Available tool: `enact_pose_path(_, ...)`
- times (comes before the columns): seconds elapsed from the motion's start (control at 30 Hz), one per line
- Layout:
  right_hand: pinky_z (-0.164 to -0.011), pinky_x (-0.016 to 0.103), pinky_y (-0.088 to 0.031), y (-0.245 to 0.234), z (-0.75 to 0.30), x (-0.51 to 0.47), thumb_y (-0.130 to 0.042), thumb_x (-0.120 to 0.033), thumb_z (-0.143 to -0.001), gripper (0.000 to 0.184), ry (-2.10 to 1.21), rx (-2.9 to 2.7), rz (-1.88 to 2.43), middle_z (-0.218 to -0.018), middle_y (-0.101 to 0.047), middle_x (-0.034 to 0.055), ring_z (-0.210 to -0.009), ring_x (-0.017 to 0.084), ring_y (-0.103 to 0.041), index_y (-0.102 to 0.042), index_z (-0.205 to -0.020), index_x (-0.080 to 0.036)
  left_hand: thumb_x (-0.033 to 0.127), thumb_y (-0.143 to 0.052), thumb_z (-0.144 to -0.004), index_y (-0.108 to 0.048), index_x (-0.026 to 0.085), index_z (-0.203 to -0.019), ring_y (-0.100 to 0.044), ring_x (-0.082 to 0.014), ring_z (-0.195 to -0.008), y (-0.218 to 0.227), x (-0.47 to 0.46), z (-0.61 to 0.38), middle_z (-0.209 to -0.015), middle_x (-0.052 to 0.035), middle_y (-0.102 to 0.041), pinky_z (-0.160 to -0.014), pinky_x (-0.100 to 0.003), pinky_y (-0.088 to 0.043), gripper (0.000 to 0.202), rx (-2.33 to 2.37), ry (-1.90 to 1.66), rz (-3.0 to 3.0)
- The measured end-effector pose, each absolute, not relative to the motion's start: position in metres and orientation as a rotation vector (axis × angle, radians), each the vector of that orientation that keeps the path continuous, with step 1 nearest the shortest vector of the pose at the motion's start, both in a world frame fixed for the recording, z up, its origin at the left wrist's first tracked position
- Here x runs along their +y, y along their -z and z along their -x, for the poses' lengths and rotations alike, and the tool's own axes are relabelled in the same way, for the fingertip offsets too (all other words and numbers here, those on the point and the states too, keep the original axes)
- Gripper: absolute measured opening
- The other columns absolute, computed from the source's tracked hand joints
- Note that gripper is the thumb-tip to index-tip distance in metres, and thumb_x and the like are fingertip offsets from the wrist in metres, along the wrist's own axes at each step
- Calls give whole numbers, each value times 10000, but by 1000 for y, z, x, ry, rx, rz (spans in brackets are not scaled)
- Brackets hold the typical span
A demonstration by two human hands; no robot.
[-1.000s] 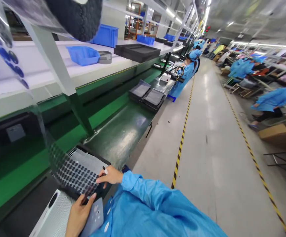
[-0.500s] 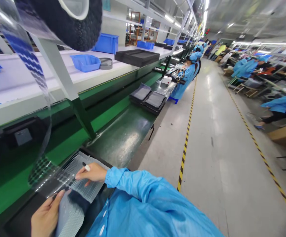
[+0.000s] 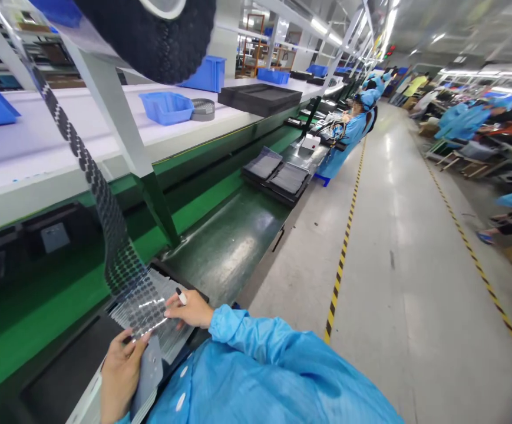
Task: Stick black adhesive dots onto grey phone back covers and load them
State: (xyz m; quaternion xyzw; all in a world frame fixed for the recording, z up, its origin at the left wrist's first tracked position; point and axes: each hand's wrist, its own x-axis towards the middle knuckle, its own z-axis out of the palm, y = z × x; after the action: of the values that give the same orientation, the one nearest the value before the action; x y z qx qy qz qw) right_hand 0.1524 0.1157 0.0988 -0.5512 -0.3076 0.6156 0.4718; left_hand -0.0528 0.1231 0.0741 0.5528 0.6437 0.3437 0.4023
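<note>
A clear film strip with rows of black round dots point(image 3: 118, 247) hangs down from a big dark roll point(image 3: 174, 50) at the upper left. My left hand point(image 3: 121, 368) pinches the lower end of this strip between thumb and fingers. A white pen with a black tip or cap point(image 3: 181, 296) sticks up from the curled fingers of my right hand point(image 3: 197, 310), whose fingertips are at the strip's right edge. Under the strip lie rows of thin grey sheets point(image 3: 177, 340) in a black tray. Flat grey plates point(image 3: 149, 371) are beside my left hand, partly covered by it.
A white shelf point(image 3: 118, 126) with a blue bin point(image 3: 167, 108) and a black foam tray point(image 3: 260, 99) runs along the left. A metal post point(image 3: 109, 112) stands in front of it. Farther along the green bench point(image 3: 224, 247) are filled black trays point(image 3: 273, 175) and people in blue.
The strip's dotted part has come down and now lies over the sheets, pulled straighter. Both hands appear farther right in view, as the camera has turned slightly left.
</note>
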Motion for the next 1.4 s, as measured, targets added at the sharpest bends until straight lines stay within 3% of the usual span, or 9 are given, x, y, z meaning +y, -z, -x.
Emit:
enact_pose_path(0.2,-466,254,-534,-105,-151,111,-869,-444,-561,504,-1468,-816,1354,-659,-621,-56,-562,127,-575,-648,-938,-191,546,-742,-768,-536,148,-1409,-699,-283,-1070,-98,106,42,-1144,-125,-738,-949,-378,-551,782,1317,-797,-1341)
enact_pose_path(0.4,-538,255,-558,-95,-152,123,-832,-479,-619,570,-1471,-903,1340,-781,-677,-16,-720,163,-640,-640,-1074,-195,506,-818,-713,-656,105,-1292,-725,-299,-988,-90,116,44,-1071,-160,-761,-820,-376,-593,723,1131,-868,-1151)
enact_pose_path(0.57,-670,324,-596,-101,-155,118,-637,-597,-810,427,-1126,-725,1323,-910,-713,31,-702,134,-635,-648,-955,-196,467,-827,-721,-687,101,-1250,-735,-279,-929,-82,112,50,-974,-143,-778,-777,-346,-597,659,1115,-892,-1070)
enact_pose_path(0.67,-674,332,-592,-111,-158,114,-506,-653,-879,487,-1064,-636,1222,-749,-684,16,-574,120,-624,-657,-823,-194,442,-823,-734,-685,101,-1254,-735,-257,-906,-83,112,51,-998,-137,-775,-769,-326,-594,637,1102,-905,-1087)
enact_pose_path(0.77,-463,260,-499,-116,-158,110,-458,-737,-879,602,-1111,-678,1233,-460,-467,-48,-399,108,-505,-618,-657,-200,424,-797,-762,-697,104,-1242,-731,-225,-833,-84,114,50,-971,-118,-778,-707,-290,-584,584,1107,-916,-1121)
enact_pose_path(0.87,-432,252,-488,-114,-153,105,-563,-715,-850,544,-1211,-789,1224,-408,-352,-94,-342,83,-388,-612,-653,-211,411,-772,-782,-734,105,-1176,-731,-214,-804,-85,113,48,-940,-106,-782,-698,-285,-582,500,1140,-924,-1131)
enact_pose_path(1.0,-568,307,-597,-112,-147,99,-804,-522,-738,355,-1375,-905,1203,-540,-568,-65,-477,113,-556,-692,-863,-209,425,-777,-769,-744,104,-1146,-738,-222,-780,-84,111,47,-943,-118,-785,-708,-308,-591,496,1156,-911,-1094)
enact_pose_path(1.17,-669,361,-644,-113,-145,99,-838,-435,-713,321,-1397,-993,1241,-780,-719,14,-644,164,-689,-742,-901,-193,448,-779,-762,-759,104,-1068,-742,-233,-790,-82,111,48,-936,-127,-784,-711,-315,-592,461,1162,-919,-1080)
enact_pose_path(1.4,-693,364,-641,-106,-138,101,-879,-415,-657,353,-1331,-916,1257,-764,-735,9,-641,179,-721,-690,-865,-202,436,-781,-762,-753,99,-1056,-737,-224,-800,-79,111,46,-939,-125,-783,-704,-297,-583,447,1175,-954,-1062)
